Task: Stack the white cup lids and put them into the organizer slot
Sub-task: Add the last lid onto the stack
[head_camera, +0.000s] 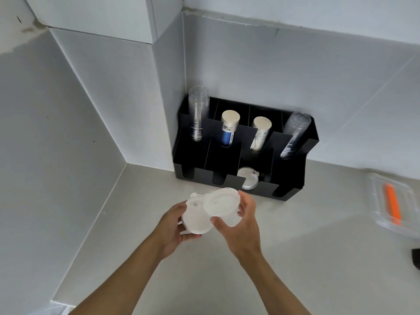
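Note:
My left hand (173,226) holds a stack of white cup lids (196,218) above the counter. My right hand (238,226) grips a second group of white lids (221,204), tilted and overlapping the left stack's upper right edge. Both hands are just in front of the black organizer (293,178) in the wall corner. One white lid (248,178) lies in the organizer's third front slot from the left. The other front slots look dark and I cannot tell what is in them.
The organizer's rear slots hold a clear cup stack (198,114), two paper cup stacks (229,127) (260,135) and another clear cup stack (295,135). A clear container with an orange item (392,205) sits at the right. A dark object (416,258) is at the right edge.

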